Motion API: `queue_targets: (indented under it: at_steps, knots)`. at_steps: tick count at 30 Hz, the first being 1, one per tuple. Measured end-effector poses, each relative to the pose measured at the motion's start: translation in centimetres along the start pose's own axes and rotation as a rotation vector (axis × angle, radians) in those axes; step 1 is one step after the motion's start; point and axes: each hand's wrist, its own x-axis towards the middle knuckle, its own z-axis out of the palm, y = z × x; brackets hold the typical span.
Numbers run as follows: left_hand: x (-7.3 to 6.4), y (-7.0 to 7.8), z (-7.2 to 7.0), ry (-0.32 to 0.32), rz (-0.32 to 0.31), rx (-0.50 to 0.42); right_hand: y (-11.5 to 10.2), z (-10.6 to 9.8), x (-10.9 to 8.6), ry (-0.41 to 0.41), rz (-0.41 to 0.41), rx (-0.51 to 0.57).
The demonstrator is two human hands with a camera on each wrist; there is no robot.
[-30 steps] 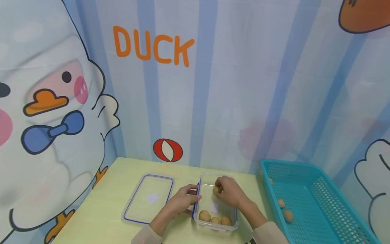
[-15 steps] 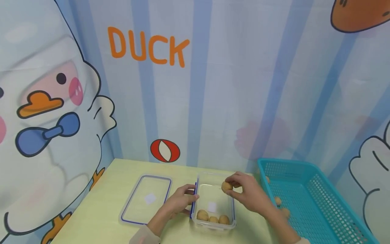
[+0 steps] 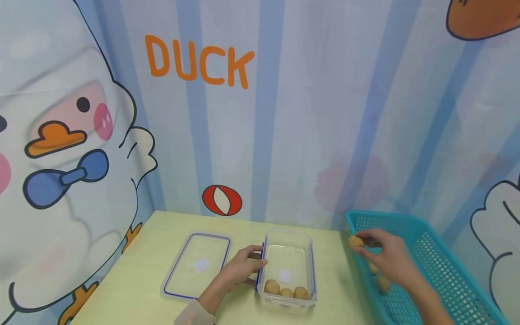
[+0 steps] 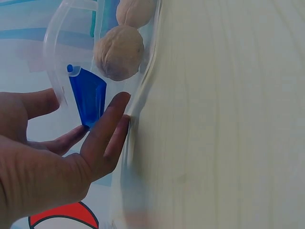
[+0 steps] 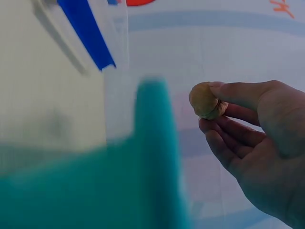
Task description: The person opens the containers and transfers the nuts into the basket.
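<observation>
My right hand [image 3: 387,257] pinches a walnut [image 3: 355,242] between thumb and fingertips, over the left rim of the turquoise basket [image 3: 430,253]. In the right wrist view the same walnut [image 5: 208,101] shows a seam. With its thumb over the rim, my left hand [image 3: 240,270] holds the left side of a clear plastic container [image 3: 280,259]. Its fingers lie along the outside, around a blue latch [image 4: 89,98] in the left wrist view. Along the container's near end lie three walnuts [image 3: 272,287]. Other walnuts [image 3: 383,285] sit in the basket by its left wall.
A clear lid [image 3: 203,246] with a blue seal lies flat on the pale yellow table [image 3: 333,271], left of the container. Behind the table hangs a striped curtain [image 3: 308,113] with duck prints. The basket stands along the table's right side.
My right hand has lifted the walnut out of the container's far part and carried it right to the basket's edge. My left hand has stayed on the container.
</observation>
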Motion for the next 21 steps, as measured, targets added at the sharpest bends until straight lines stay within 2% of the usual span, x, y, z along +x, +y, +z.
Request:
queue_targets:
  at_steps: [4, 10, 21]
  knots:
    - [0.0, 0.2, 0.0, 0.001, 0.008, 0.004, 1.9, -0.8, -0.3, -0.008, 0.078, -0.025]
    - [-0.2, 0.2, 0.0, -0.001, 0.007, 0.008, 4.5, -0.9, -0.7, -0.063, 0.161, -0.056]
    - [0.0, 0.1, 0.0, 0.002, 0.004, 0.007, 6.6, -0.1, -0.6, -0.159, 0.182, -0.051]
